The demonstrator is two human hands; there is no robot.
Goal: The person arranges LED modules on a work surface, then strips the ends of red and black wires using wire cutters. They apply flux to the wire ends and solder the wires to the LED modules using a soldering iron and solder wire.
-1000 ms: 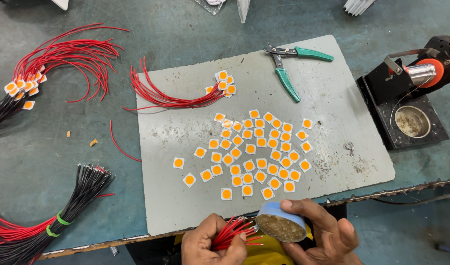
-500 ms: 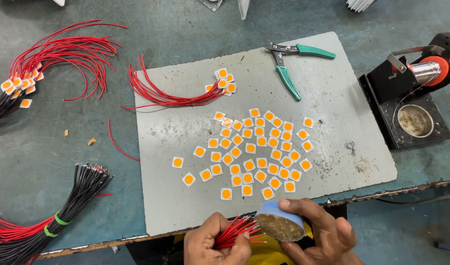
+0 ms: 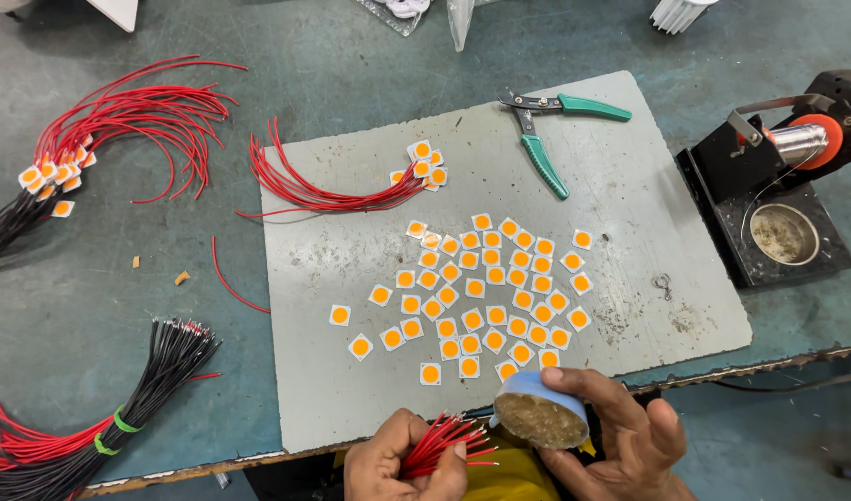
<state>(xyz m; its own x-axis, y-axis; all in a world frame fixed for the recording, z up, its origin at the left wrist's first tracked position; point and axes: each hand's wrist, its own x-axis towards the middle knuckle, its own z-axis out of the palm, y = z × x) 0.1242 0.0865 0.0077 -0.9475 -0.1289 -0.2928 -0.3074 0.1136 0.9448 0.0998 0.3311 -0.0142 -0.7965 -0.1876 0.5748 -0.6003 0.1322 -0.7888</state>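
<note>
Teal workbench [image 3: 370,65] under grey board [image 3: 630,213], left hand [image 3: 398,459] pinching red wires [image 3: 439,441], right hand [image 3: 620,436] gripping blue tub [image 3: 541,413].

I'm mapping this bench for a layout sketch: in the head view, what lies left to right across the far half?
Red wires with small orange-centred square chips → loose red wire bundle → green-handled metal pliers → black soldering stand with a round tin.

Worn teal workbench [image 3: 351,56], scuffed. Across its middle toward the front edge, a grey board [image 3: 630,232]. Near the left edge, a fan of red wires [image 3: 138,116] with square chips. At the front-left corner, a banded bundle of black and red wires [image 3: 119,417]. By the right edge, a black soldering stand [image 3: 713,176].
</note>
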